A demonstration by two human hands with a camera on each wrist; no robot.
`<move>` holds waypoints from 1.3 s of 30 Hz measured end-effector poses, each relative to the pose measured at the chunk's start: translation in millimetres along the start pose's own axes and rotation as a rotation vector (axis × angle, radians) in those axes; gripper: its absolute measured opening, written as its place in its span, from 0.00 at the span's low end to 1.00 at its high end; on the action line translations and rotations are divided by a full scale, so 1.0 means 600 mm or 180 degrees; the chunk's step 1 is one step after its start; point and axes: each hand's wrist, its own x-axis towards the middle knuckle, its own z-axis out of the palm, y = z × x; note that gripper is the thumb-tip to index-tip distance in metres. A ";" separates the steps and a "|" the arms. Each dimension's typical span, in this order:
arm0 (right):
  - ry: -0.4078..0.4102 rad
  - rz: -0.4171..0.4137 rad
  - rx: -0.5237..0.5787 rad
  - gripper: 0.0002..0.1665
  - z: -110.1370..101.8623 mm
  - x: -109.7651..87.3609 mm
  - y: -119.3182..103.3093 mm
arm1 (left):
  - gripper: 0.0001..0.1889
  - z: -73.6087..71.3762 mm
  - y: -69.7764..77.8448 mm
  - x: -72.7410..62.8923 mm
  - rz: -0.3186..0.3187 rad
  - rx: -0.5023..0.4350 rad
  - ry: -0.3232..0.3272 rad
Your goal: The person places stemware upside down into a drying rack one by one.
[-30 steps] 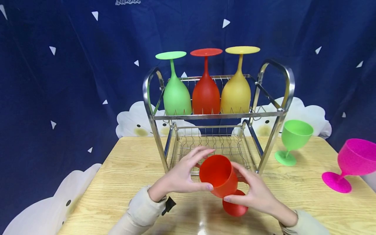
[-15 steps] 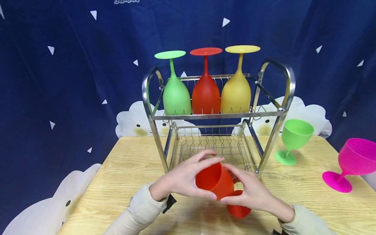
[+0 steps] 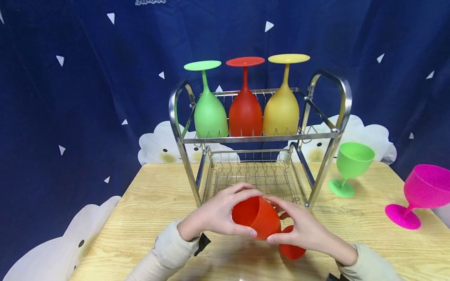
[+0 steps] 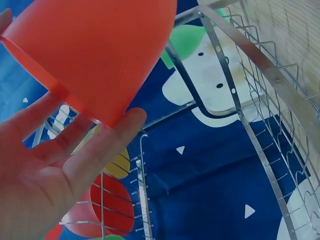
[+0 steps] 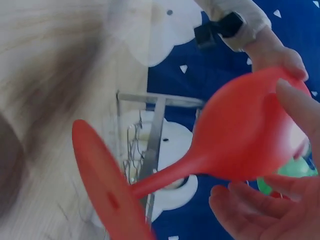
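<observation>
A red plastic goblet (image 3: 268, 220) is held tilted in front of the rack, its mouth toward the left and its foot to the lower right. My left hand (image 3: 223, 212) grips it at the rim, thumb below and fingers above. Around the bowl's other side curl the thumb and fingers of my right hand (image 3: 304, 228). The right wrist view shows the goblet's whole stem and round foot (image 5: 102, 175) free of the fingers. In the left wrist view, the left fingertips (image 4: 131, 120) touch the rim's edge.
A two-tier metal dish rack (image 3: 260, 139) stands behind the hands. Upside down on its top tier are a green goblet (image 3: 211, 115), a red goblet (image 3: 245, 115) and a yellow goblet (image 3: 281, 113). Upright at right are a green goblet (image 3: 355, 160) and a magenta goblet (image 3: 423, 188).
The held goblet has turned, its mouth swinging left and its foot shifting right. Both hands have lowered slightly and come closer together on the bowl. The rack goblets have stayed put.
</observation>
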 end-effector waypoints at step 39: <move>0.0532 -0.0624 0.2380 0.47 -0.029 -0.036 0.073 | 0.36 -0.008 -0.035 -0.041 0.0143 -0.1752 0.1707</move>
